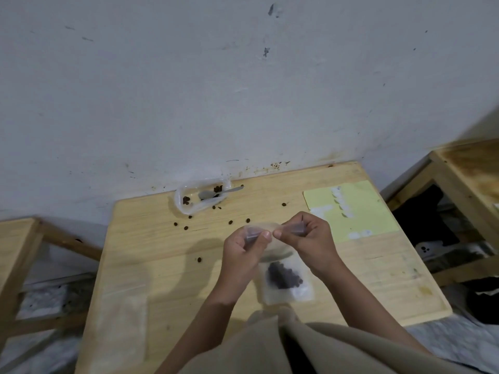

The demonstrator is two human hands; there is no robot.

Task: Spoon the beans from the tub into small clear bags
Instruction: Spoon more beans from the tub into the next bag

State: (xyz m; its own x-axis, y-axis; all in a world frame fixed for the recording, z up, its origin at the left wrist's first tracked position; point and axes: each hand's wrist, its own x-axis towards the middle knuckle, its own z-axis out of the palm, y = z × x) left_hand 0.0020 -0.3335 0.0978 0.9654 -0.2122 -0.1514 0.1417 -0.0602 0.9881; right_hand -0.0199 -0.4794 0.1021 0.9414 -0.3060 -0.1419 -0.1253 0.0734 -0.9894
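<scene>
A small clear bag (286, 279) hangs above the wooden table (167, 271) with a clump of dark beans in its lower half. My left hand (243, 249) and my right hand (310, 236) both pinch its top strip, thumbs nearly touching. At the back of the table, by the wall, stands the clear plastic tub (189, 205). It holds a few beans and a metal spoon (213, 194) whose handle rests over the right rim.
Several loose beans (186, 228) lie scattered in front of the tub. A yellow sheet with white labels (359, 211) lies at the right. Empty clear bags (121, 314) lie front left. Wooden frames stand on both sides.
</scene>
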